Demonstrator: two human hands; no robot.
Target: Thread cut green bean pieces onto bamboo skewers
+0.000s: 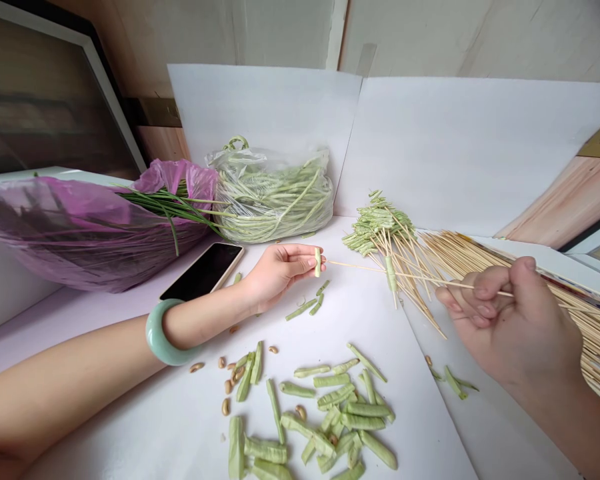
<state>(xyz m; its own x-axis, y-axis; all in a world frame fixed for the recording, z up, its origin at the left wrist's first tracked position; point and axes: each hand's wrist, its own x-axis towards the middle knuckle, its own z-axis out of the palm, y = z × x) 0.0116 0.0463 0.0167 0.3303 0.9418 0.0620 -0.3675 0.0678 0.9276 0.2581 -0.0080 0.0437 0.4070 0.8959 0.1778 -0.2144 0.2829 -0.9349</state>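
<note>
My left hand (287, 270), wearing a pale green bangle (163, 333), pinches a short piece of long bean (318, 262) between thumb and fingers. The tip of a thin bamboo skewer (357, 265) meets that piece; whether it has pierced it I cannot tell. My right hand (517, 320) grips the skewer farther along, its fingers curled round the stick. Partway along the stick, another bean piece (391, 273) sits crosswise and appears threaded on it. Cut bean pieces (335, 398) lie scattered on the white surface below, with several small brown beans (225, 407) among them.
Behind my hands lies a pile of skewers with bean pieces (380, 223). Bare bamboo skewers (460, 257) spread out at the right. A clear bag of long beans (275, 200), a purple bag of greens (95, 233) and a phone (203, 270) are at the left and back.
</note>
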